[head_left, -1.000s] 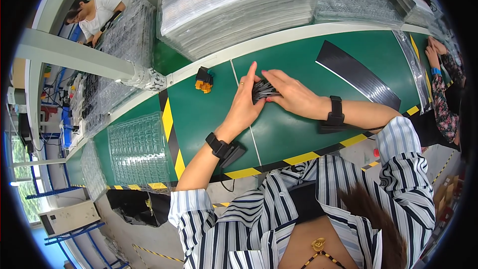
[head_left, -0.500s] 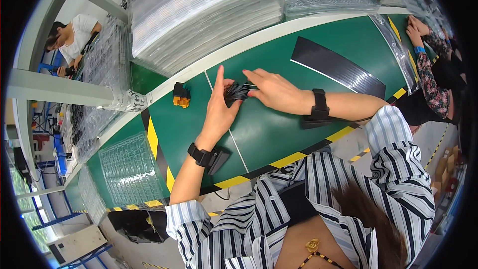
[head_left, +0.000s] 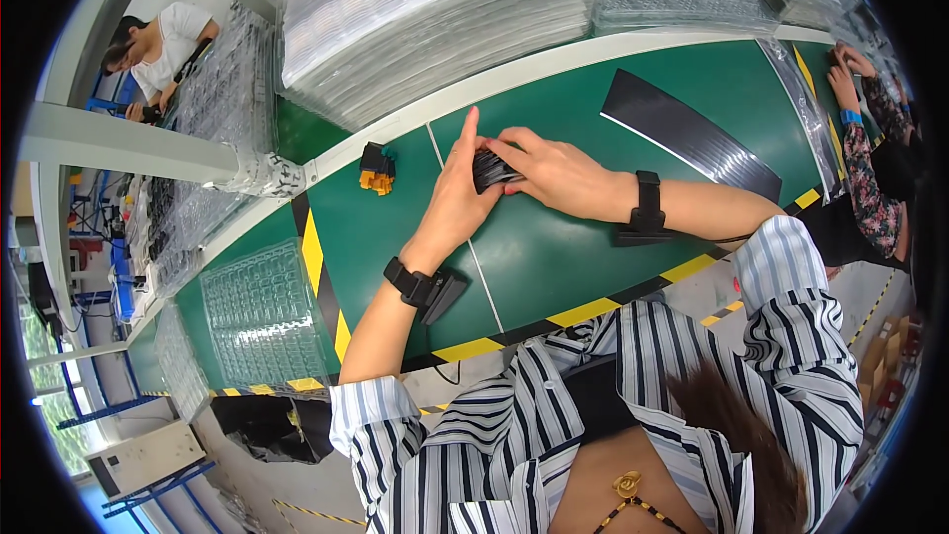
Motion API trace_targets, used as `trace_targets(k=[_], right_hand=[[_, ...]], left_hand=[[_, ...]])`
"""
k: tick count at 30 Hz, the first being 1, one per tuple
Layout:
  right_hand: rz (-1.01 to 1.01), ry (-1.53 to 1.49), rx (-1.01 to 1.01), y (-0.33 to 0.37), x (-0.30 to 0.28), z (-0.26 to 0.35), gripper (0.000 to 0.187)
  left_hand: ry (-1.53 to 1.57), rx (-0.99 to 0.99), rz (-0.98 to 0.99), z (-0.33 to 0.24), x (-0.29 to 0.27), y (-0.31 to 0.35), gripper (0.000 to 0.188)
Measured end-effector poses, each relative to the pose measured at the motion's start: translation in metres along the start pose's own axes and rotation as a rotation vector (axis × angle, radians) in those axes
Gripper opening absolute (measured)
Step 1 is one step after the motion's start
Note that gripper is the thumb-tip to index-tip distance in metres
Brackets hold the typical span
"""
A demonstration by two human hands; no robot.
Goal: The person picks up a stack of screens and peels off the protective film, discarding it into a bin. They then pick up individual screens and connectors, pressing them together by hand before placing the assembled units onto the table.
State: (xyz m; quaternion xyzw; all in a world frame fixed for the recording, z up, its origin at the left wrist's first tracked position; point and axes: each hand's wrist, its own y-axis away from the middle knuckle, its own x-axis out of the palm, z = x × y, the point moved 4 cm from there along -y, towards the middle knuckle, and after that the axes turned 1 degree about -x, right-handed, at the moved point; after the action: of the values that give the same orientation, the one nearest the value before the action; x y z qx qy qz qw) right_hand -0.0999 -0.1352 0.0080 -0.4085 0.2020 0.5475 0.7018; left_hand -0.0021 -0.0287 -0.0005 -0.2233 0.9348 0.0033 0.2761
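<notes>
At the far left of the green table (head_left: 554,257) lies a clear blister tray (head_left: 259,314) with empty pockets, and a little further along, near the white back edge, sits a small black-and-orange part (head_left: 377,168), well apart from the hands.

The left hand (head_left: 457,193) stands on edge, palm turned right, with its fingers straight and together and the fingertips pointing away from the person. It presses flat against the left end of a small stack of black strips (head_left: 491,169); its grip is not wrapped around the stack, only braced against it. The right hand (head_left: 559,176) comes from the other side and its grip is clamped on the stack, with the thumb below and the fingers curled over the top. The stack is held just above the table, or resting on it; which one cannot be told.

The likely trouble is the stack fanning out. The left palm only pushes on one end, so an uneven squeeze could let thin strips slide past one another or drop onto the table. A slip to the left could also knock the black-and-orange part.

Further right a long black ribbed sheet (head_left: 682,133) lies flat, apart from both hands. At the far right edge another person's hands (head_left: 852,74) work at the same table.
</notes>
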Motion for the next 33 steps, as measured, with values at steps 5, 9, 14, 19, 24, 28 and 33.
trace_targets(k=[5, 9, 14, 19, 24, 28, 33], right_hand=[[-0.003, 0.113, -0.077, 0.002, 0.002, -0.005, 0.040], [-0.032, 0.240, -0.186, -0.002, 0.014, -0.004, 0.030], [-0.021, 0.204, -0.130, -0.005, 0.009, -0.008, 0.026], [0.012, 0.083, -0.093, -0.008, 0.006, -0.006, 0.026], [0.019, -0.043, -0.076, -0.008, 0.008, -0.011, 0.027], [0.130, -0.142, 0.065, -0.010, 0.003, -0.018, 0.045], [0.176, -0.156, 0.138, -0.020, 0.003, -0.019, 0.045]], left_hand=[[-0.032, -0.019, -0.025, 0.001, 0.001, -0.002, 0.093], [-0.053, -0.006, -0.083, 0.016, 0.003, -0.004, 0.089], [-0.072, 0.039, -0.061, 0.010, 0.005, -0.009, 0.088], [0.200, -0.071, -0.047, 0.021, 0.002, -0.003, 0.085], [0.198, -0.038, 0.001, 0.022, 0.009, -0.009, 0.081], [0.320, -0.057, -0.022, 0.027, 0.005, -0.007, 0.080], [0.185, -0.143, 0.016, 0.015, -0.009, -0.006, 0.080]])
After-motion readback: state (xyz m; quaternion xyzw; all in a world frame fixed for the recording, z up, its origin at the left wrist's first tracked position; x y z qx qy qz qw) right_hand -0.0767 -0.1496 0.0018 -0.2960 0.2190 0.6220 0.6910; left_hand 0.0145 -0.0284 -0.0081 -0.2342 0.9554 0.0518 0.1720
